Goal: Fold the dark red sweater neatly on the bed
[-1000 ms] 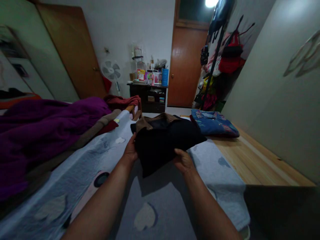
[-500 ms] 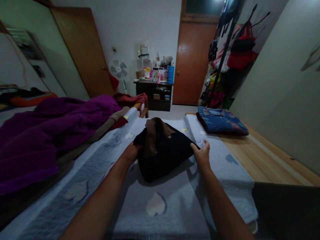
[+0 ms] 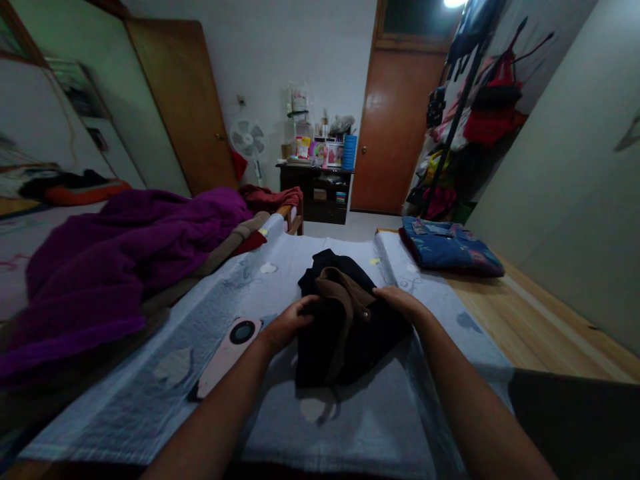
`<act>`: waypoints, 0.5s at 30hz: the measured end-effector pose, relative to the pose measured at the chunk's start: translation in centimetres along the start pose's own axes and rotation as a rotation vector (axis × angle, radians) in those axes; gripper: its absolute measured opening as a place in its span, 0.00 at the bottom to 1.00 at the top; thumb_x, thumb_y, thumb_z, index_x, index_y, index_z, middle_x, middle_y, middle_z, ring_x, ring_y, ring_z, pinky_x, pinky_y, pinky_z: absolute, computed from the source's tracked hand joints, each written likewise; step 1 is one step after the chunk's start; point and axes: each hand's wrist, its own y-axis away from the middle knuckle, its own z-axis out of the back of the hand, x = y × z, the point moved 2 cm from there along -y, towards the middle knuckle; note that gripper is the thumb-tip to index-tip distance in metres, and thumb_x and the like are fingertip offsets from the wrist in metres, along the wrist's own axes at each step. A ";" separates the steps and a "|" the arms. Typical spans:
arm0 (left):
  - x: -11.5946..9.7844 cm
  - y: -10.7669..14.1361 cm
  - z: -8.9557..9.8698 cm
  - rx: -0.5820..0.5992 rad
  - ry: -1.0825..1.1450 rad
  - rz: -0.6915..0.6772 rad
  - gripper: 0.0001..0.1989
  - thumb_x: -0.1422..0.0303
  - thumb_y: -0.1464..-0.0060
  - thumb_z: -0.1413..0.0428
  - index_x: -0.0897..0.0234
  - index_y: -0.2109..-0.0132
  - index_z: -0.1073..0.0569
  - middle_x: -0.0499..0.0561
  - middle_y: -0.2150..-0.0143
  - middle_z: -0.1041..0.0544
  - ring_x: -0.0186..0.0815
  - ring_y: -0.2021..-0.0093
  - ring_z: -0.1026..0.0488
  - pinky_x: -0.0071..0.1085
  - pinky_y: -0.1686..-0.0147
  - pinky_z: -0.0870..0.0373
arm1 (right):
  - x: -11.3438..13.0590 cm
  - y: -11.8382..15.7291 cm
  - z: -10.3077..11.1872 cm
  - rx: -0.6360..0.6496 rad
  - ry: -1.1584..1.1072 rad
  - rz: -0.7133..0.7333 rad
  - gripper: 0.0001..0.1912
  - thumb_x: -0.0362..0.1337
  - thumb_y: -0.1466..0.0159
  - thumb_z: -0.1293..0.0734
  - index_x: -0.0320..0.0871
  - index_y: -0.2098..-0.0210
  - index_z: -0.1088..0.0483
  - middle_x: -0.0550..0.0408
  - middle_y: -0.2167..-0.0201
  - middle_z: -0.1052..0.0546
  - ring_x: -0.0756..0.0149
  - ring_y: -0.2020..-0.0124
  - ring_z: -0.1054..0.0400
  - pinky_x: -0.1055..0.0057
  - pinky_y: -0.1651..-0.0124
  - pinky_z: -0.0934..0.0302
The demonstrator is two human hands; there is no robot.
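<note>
A black garment [image 3: 360,347] with a brown collar and a metal snap lies bunched on the pale blue, heart-patterned cover [image 3: 350,440]. At its left side is my left hand [image 3: 293,323], fingers bent against the cloth by the collar. My right hand [image 3: 400,303] rests on the garment's right upper side, fingertips pressed to the fabric near the collar and partly lost against the black. A pink phone [image 3: 230,353] with a round dark camera ring lies beside my left forearm.
A purple blanket [image 3: 120,253] is heaped at the left. Folded denim clothing [image 3: 447,247] sits on the wooden board [image 3: 545,327] at the right. Beyond the bed stand a dark cabinet [image 3: 320,207], a white fan [image 3: 249,140] and bags hanging on a rack.
The garment has come down flatter and nearer, its collar now facing me. My right hand has moved from its right corner toward the collar. The phone has come into view.
</note>
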 end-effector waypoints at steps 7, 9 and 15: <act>1.8 -1.6 1.9 -0.322 0.269 0.111 0.20 0.58 0.48 0.40 0.63 0.50 0.28 0.55 0.52 0.21 0.42 0.54 0.23 0.37 0.51 0.29 | 0.3 -1.0 -0.8 -0.082 -0.035 0.020 0.22 0.45 0.58 0.23 0.46 0.65 0.25 0.52 0.69 0.21 0.57 0.65 0.29 0.66 0.63 0.37; 2.4 -2.3 1.5 -0.265 0.375 0.228 0.17 0.63 0.48 0.42 0.66 0.53 0.27 0.55 0.58 0.19 0.41 0.59 0.21 0.38 0.53 0.27 | 0.5 -1.3 -1.4 -0.045 -0.029 0.046 0.22 0.45 0.57 0.23 0.46 0.64 0.25 0.52 0.68 0.21 0.57 0.65 0.29 0.66 0.63 0.37; 2.7 -4.7 0.1 -0.271 0.513 0.335 0.13 0.69 0.54 0.47 0.68 0.61 0.25 0.57 0.66 0.19 0.45 0.59 0.21 0.42 0.53 0.26 | 0.6 -3.2 -2.9 -0.043 0.084 0.034 0.14 0.36 0.59 0.26 0.41 0.72 0.26 0.57 0.77 0.25 0.64 0.72 0.32 0.70 0.68 0.40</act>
